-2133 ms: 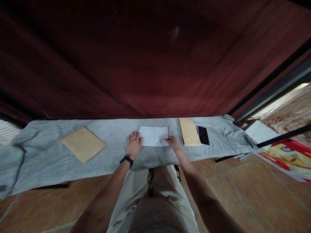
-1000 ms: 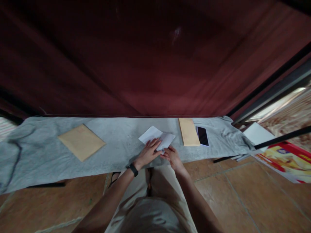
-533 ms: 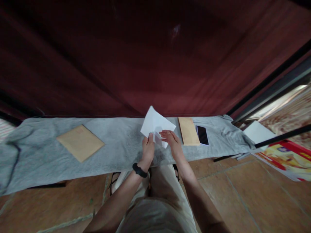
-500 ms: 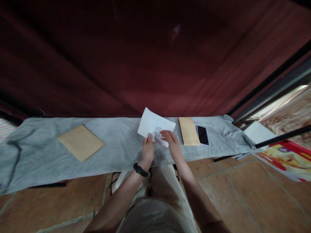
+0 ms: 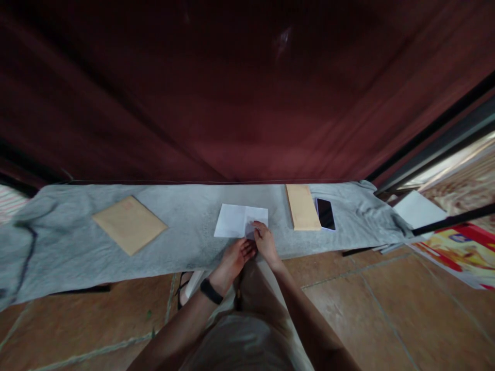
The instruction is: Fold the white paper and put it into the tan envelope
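Note:
A white sheet of paper (image 5: 229,220) with a crease down its middle lies opened out on the grey cloth in front of me. My right hand (image 5: 265,243) is over its right half, fingertips resting on the paper near the crease and casting a shadow there. Just below the near edge, my left hand (image 5: 236,256) is open, palm turned partly up and fingers pointing towards the right hand. A dark band (image 5: 211,291) circles my left wrist. Whether the left fingertips touch the paper's edge, I cannot tell.
The grey cloth (image 5: 193,206) covers a long narrow bench against a dark red wall covering (image 5: 232,103). A brown envelope (image 5: 130,224) lies left; another brown envelope (image 5: 303,207) and a phone (image 5: 325,214) lie right. A colourful box (image 5: 460,252) stands beyond the right end.
The paper has come down from a tilted hold to lie flat on the cloth. My left hand has let go of it and moved nearer me. My right hand has lowered onto it.

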`<action>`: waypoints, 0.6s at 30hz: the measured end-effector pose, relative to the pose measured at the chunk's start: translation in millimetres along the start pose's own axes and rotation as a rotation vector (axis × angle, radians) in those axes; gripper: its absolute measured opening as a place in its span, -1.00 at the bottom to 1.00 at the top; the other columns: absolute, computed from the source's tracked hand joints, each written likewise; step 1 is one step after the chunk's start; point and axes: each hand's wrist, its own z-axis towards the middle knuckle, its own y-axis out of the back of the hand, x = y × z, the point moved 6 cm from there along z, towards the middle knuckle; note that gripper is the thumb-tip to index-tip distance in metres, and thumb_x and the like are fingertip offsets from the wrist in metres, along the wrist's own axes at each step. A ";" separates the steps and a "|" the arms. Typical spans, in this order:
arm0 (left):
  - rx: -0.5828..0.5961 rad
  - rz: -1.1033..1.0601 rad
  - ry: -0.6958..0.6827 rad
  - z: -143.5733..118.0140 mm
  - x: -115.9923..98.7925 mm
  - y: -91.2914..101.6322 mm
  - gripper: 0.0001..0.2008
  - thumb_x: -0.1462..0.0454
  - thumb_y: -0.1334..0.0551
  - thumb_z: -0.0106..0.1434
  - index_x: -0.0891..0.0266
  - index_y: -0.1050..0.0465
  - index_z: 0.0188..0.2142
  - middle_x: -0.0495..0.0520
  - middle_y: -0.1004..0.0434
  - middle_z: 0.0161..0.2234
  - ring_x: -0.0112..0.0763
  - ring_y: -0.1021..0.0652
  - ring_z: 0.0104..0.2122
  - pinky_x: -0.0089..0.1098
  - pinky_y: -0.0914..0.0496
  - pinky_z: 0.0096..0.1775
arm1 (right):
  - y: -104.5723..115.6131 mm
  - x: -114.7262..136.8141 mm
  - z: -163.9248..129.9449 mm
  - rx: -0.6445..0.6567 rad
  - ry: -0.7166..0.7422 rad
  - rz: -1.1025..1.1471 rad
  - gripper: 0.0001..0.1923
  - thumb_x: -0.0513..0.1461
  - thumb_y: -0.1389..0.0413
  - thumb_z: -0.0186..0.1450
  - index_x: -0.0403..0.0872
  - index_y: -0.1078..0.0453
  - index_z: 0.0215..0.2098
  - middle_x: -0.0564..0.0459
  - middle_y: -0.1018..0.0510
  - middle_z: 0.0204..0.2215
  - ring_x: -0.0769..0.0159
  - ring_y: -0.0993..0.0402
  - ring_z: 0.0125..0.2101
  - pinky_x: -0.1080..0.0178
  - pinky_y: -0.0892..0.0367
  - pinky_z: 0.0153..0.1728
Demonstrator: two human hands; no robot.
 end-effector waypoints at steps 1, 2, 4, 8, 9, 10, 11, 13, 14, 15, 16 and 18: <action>0.014 0.036 0.019 -6.7 1.4 2.5 -0.94 0.28 -0.32 0.21 0.22 -0.49 -0.34 0.21 -0.63 -0.34 -0.24 -0.65 -0.34 -0.18 -0.57 -0.19 | 0.8 0.6 1.7 -0.003 0.004 -0.013 -0.62 -0.34 0.07 0.37 -0.06 -0.51 0.02 -0.08 -0.60 0.03 0.26 -0.50 0.10 0.19 -0.32 0.21; 0.021 0.101 -0.005 -12.1 -0.5 4.6 -0.90 0.24 -0.31 0.22 0.23 -0.53 -0.32 0.23 -0.64 -0.31 -0.22 -0.66 -0.33 -0.17 -0.57 -0.17 | 1.1 1.5 3.5 -0.006 0.009 -0.026 -0.60 -0.35 0.08 0.37 -0.05 -0.50 0.04 -0.08 -0.60 0.04 0.27 -0.49 0.11 0.19 -0.31 0.22; -0.008 0.313 -0.210 -17.0 -17.2 6.8 -0.82 0.17 -0.27 0.28 0.22 -0.57 -0.24 0.23 -0.65 -0.22 -0.21 -0.66 -0.24 -0.16 -0.54 -0.06 | -1.4 4.3 6.8 -0.003 0.031 -0.056 -0.57 -0.36 0.11 0.38 -0.06 -0.49 0.08 -0.08 -0.58 0.08 0.28 -0.47 0.13 0.18 -0.30 0.23; -0.040 0.981 -0.774 -3.7 -61.5 -12.3 -0.61 0.15 -0.08 0.41 0.17 -0.48 0.13 0.18 -0.45 0.23 -0.21 -0.39 0.28 -0.11 -0.18 0.34 | -17.6 12.5 9.4 0.054 0.144 -0.222 -0.49 -0.39 0.11 0.37 -0.13 -0.40 0.23 -0.16 -0.46 0.23 0.22 -0.32 0.27 0.11 -0.19 0.32; -0.011 1.145 -0.829 5.9 -65.6 -18.1 -0.55 0.15 -0.07 0.42 0.23 -0.42 0.20 0.21 -0.35 0.31 -0.16 -0.28 0.35 -0.07 -0.09 0.38 | -22.7 13.8 9.0 0.075 0.174 -0.288 -0.47 -0.39 0.11 0.38 -0.16 -0.36 0.27 -0.18 -0.41 0.27 0.20 -0.27 0.30 0.08 -0.13 0.35; 0.016 1.291 -0.850 16.7 -67.5 -21.9 -0.51 0.15 -0.05 0.43 0.28 -0.37 0.26 0.23 -0.28 0.35 -0.13 -0.20 0.39 -0.02 -0.04 0.39 | -27.1 14.1 8.3 0.091 0.195 -0.357 -0.46 -0.38 0.11 0.39 -0.17 -0.32 0.31 -0.19 -0.37 0.30 0.18 -0.23 0.33 0.05 -0.08 0.37; 0.032 1.417 -0.855 27.1 -68.2 -23.7 -0.49 0.15 -0.02 0.44 0.30 -0.33 0.29 0.24 -0.24 0.37 -0.12 -0.16 0.41 0.01 0.00 0.40 | -30.6 13.3 7.6 0.103 0.205 -0.422 -0.45 -0.37 0.11 0.40 -0.18 -0.28 0.34 -0.19 -0.34 0.32 0.16 -0.19 0.35 0.02 -0.04 0.38; 0.046 1.600 -0.864 42.7 -67.6 -23.9 -0.46 0.12 0.01 0.46 0.30 -0.28 0.34 0.24 -0.21 0.39 -0.11 -0.12 0.42 0.02 0.06 0.40 | -34.2 10.0 6.2 0.114 0.203 -0.524 -0.45 -0.35 0.12 0.44 -0.18 -0.21 0.38 -0.20 -0.29 0.36 0.12 -0.14 0.37 -0.02 0.00 0.39; 0.048 1.661 -0.874 47.5 -66.7 -23.1 -0.45 0.11 0.01 0.47 0.28 -0.26 0.35 0.22 -0.21 0.39 -0.12 -0.11 0.43 0.02 0.08 0.40 | -34.6 7.9 5.6 0.114 0.198 -0.558 -0.45 -0.33 0.12 0.45 -0.18 -0.19 0.39 -0.20 -0.26 0.37 0.11 -0.12 0.38 -0.03 0.02 0.39; 0.048 1.706 -0.888 50.5 -65.5 -22.3 -0.44 0.10 0.01 0.47 0.26 -0.25 0.36 0.20 -0.19 0.39 -0.13 -0.09 0.43 0.01 0.10 0.41 | -34.3 6.0 5.0 0.112 0.192 -0.581 -0.45 -0.32 0.12 0.46 -0.17 -0.17 0.41 -0.19 -0.24 0.38 0.09 -0.10 0.39 -0.04 0.03 0.39; 0.046 1.738 -0.903 52.3 -64.4 -21.3 -0.44 0.09 0.01 0.47 0.24 -0.24 0.37 0.18 -0.18 0.40 -0.13 -0.08 0.44 0.00 0.12 0.41 | -33.6 4.3 4.6 0.107 0.188 -0.593 -0.45 -0.30 0.11 0.48 -0.16 -0.15 0.41 -0.19 -0.23 0.39 0.08 -0.08 0.40 -0.05 0.05 0.39; 0.022 1.775 -0.920 54.2 -63.3 -18.6 -0.44 0.09 0.02 0.47 0.22 -0.22 0.38 0.15 -0.15 0.41 -0.12 -0.05 0.44 0.01 0.15 0.41 | -31.4 1.3 3.9 0.098 0.181 -0.601 -0.46 -0.26 0.11 0.50 -0.13 -0.14 0.42 -0.18 -0.20 0.40 0.07 -0.06 0.41 -0.06 0.06 0.39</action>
